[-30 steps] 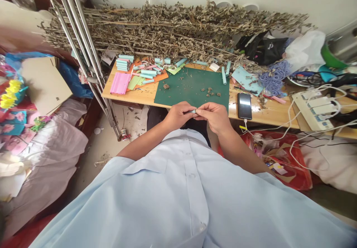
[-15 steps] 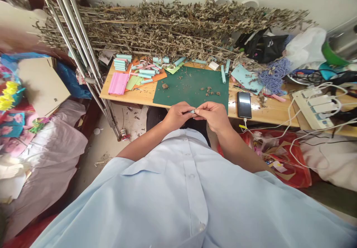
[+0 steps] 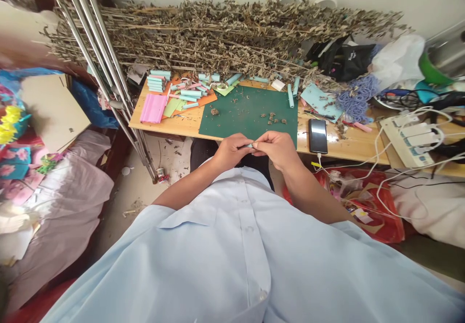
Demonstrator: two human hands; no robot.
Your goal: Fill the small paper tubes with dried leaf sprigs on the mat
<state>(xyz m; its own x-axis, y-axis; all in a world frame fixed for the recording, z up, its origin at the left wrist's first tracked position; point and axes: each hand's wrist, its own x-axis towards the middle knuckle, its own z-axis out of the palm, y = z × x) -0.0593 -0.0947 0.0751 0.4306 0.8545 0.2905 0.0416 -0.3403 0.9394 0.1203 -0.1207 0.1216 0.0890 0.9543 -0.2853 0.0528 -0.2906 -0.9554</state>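
Observation:
Both hands meet just in front of the table's near edge, in the middle of the head view. My left hand (image 3: 232, 150) is closed around a small light-blue paper roll (image 3: 250, 145), which is mostly hidden by the fingers. My right hand (image 3: 275, 148) pinches the same roll at its right end with thumb and forefinger. Beyond the hands lies a dark green cutting mat (image 3: 240, 115) with crumbs of dried plant on it. A brown clump of dried leaf (image 3: 214, 112) sits at the mat's left, and several smaller clumps (image 3: 271, 118) are at its right.
Light-blue paper rolls (image 3: 191, 93) and pink paper (image 3: 152, 108) lie left on the wooden table (image 3: 141, 122). Dried plant stalks (image 3: 203, 37) stretch along the back. A phone (image 3: 317, 136) and a power strip (image 3: 407, 141) with cables are right. Metal crutches (image 3: 105, 61) lean at left.
Hardly anything differs. Both hands keep their hold on the paper roll, and the fingers have shifted only very slightly.

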